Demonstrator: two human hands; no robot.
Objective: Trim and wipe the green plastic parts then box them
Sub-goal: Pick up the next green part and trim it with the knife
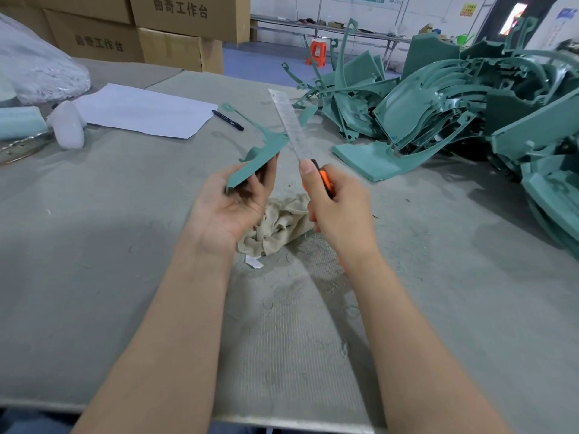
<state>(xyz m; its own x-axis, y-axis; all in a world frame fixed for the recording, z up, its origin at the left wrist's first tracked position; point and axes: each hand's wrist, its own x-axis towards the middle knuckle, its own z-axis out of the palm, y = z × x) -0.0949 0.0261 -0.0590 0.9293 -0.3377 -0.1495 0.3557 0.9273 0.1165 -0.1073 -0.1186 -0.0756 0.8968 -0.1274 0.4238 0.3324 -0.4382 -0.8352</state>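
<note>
My left hand (233, 203) holds a green plastic part (261, 151) above the table, its thin curved arm reaching up and left. My right hand (333, 203) grips the orange handle of a utility knife (291, 126). The long segmented blade is extended and lies against the part's right edge. A crumpled beige cloth (280, 225) sits on the table just below and between both hands. A big heap of green plastic parts (454, 101) covers the right side of the table.
A white paper sheet (144, 109) and a black marker (227, 119) lie at the back left, next to a white bottle (68, 126) and a clear plastic bag (34, 67). Cardboard boxes (175, 29) stand behind the grey table (94, 214). Green shavings litter the table near me.
</note>
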